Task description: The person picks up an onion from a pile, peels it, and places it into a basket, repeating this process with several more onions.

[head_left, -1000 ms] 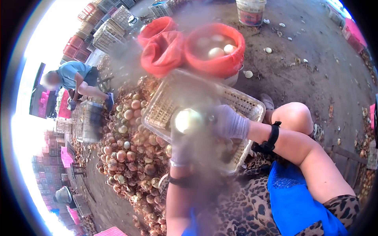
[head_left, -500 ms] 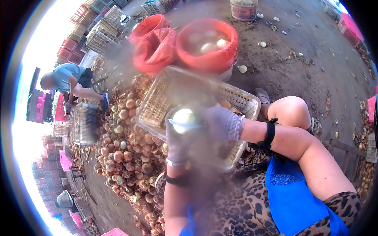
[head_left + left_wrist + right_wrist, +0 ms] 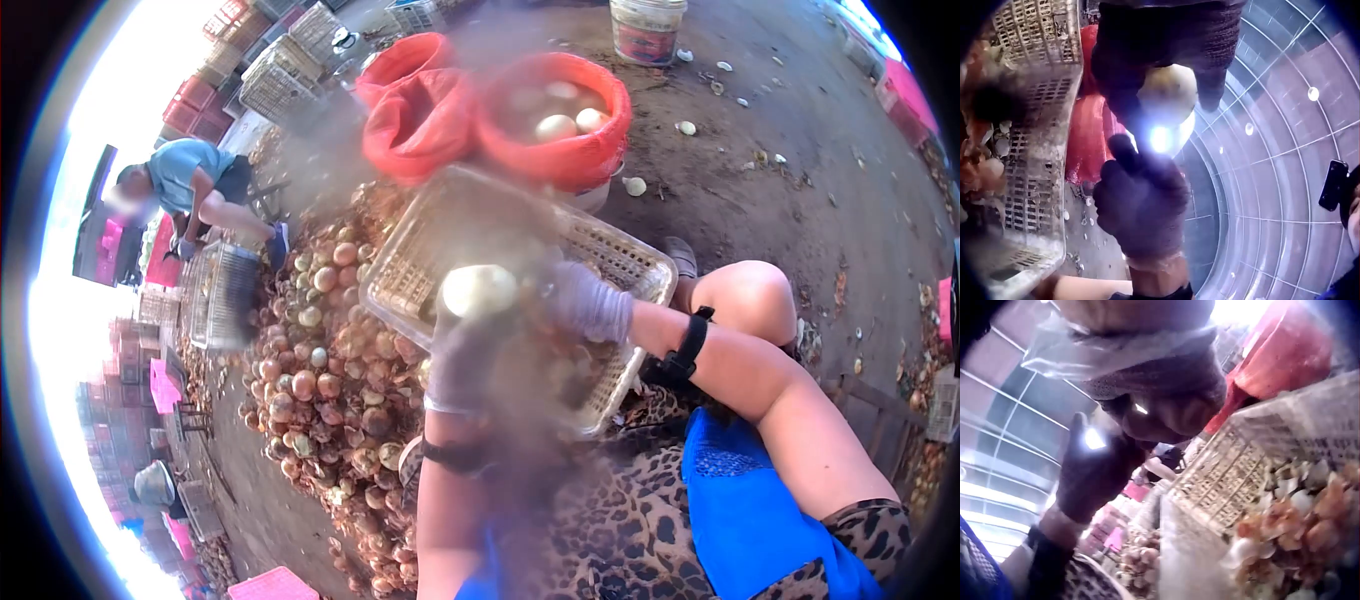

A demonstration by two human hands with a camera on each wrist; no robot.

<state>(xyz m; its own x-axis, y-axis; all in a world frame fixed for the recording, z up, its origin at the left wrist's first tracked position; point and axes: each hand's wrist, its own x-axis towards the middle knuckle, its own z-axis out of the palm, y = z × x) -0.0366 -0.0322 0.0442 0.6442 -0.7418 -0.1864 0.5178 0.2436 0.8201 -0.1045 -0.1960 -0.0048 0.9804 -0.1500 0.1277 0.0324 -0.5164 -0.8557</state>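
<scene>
One peeled onion (image 3: 480, 291) — pale, smooth, rounded — sits in the left hand (image 3: 458, 365), above a plastic crate (image 3: 412, 285). That hand wears a knitted glove, its fingers curled round the onion. The right hand (image 3: 590, 302), also gloved, is close beside it with its fingers bent; a bright glint shows at them, but whether they pinch anything I cannot tell.

The crate is off-white and stained, its walls pierced by rows of slots, and papery orange-brown skins (image 3: 1294, 534) with pale scraps lie inside. Beyond its far rim stand a folded red mesh sack (image 3: 418, 115) and a red-lined bucket (image 3: 590, 165) holding round, whitish onions (image 3: 557, 128). Left of the crate spreads a heap of unpeeled onions (image 3: 330, 385), coppery and dry-skinned. Farther off, a white bucket (image 3: 648, 30) carries a red printed label — its writing too small to read.
</scene>
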